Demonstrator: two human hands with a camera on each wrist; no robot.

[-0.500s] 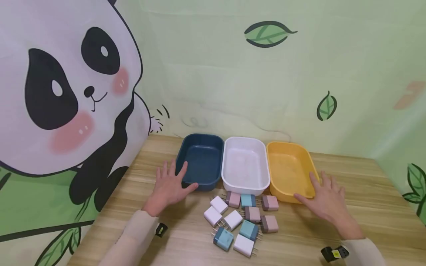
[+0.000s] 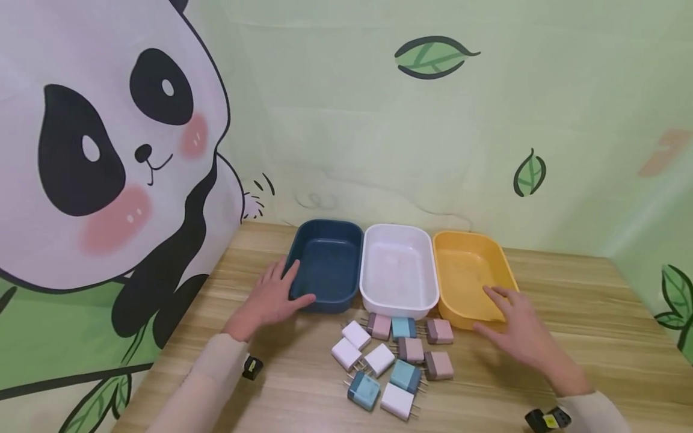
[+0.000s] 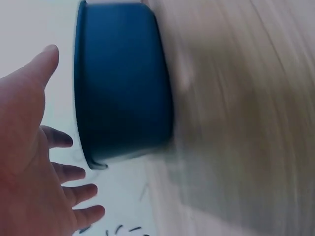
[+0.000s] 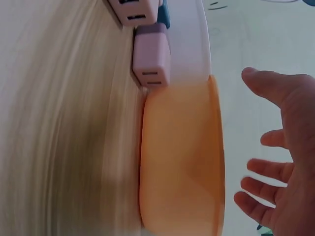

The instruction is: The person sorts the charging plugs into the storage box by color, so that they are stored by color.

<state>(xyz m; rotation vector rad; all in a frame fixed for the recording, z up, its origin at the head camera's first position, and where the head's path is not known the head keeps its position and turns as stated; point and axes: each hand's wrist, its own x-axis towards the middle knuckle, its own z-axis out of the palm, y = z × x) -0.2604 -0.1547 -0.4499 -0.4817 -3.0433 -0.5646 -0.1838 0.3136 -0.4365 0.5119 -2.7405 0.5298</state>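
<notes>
My left hand (image 2: 265,302), holding nothing, hovers by the near left corner of a navy tray (image 2: 327,305), fingers spread. My right hand (image 2: 522,331) hovers by the near right part of a yellow tray (image 2: 471,319), fingers relaxed and holding nothing. Between the hands lies a loose cluster of two-tone plug chargers: several white ones (image 2: 397,401), several pink ones (image 2: 438,365) and three blue ones (image 2: 364,391). Metal prongs stick out from many of them. In the right wrist view, a pink charger (image 4: 151,59) shows two slots in its face.
A white tray (image 2: 399,308) stands between the navy and yellow trays, the three in a row side by side. All sit on a wood-grain table (image 2: 574,282) in front of a green wall (image 2: 346,132) printed with a panda and leaves. A dark wrist device (image 2: 548,419) shows beside the right sleeve.
My left hand has shifted slightly left and its fingers are less spread. My right hand has moved a little left and its fingers have drawn together. Trays and chargers stay put.
</notes>
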